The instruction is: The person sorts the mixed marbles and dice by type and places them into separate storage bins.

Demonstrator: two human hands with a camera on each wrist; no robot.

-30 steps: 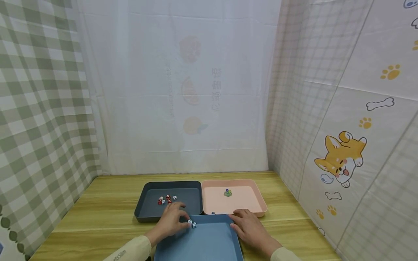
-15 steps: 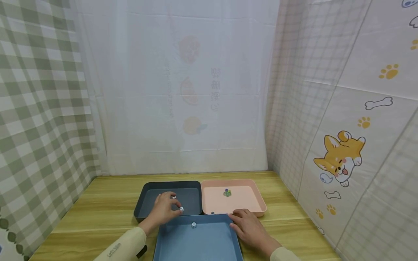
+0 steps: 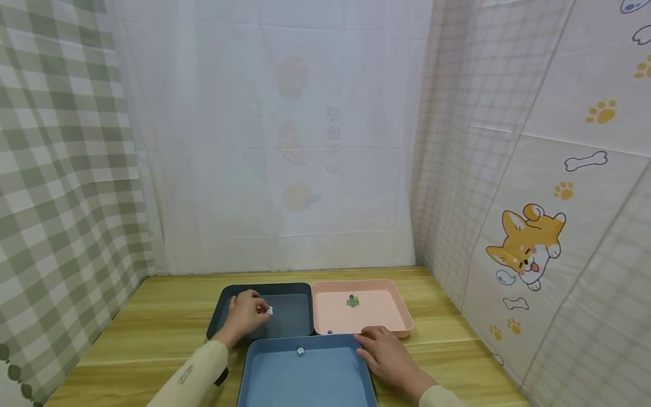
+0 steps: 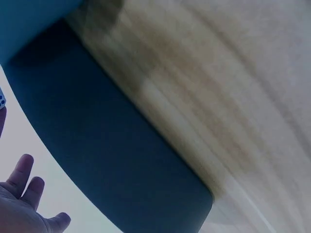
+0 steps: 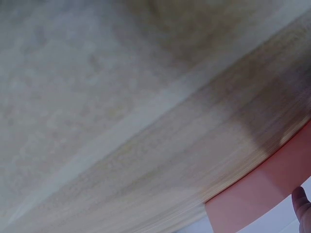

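Note:
My left hand is over the dark grey tray, a white die between its thumb and fingertips. In the left wrist view that die shows only at the left edge, against a fingertip. Red and white dice lie beside the fingers, and the hand hides part of the pile. One white die sits in the blue tray near its back edge. My right hand rests at the blue tray's back right corner, its fingers on the rim by the pink tray.
Several green, yellow and blue glass marbles are grouped in the pink tray, and a dark marble lies at its front edge. The trays stand close together on a wood-grain table. Cloth curtains hang around the back and sides.
My left hand has picked a white die from the blue tray and carried it left and back over the dark grey tray. The right hand has stayed at the corner.

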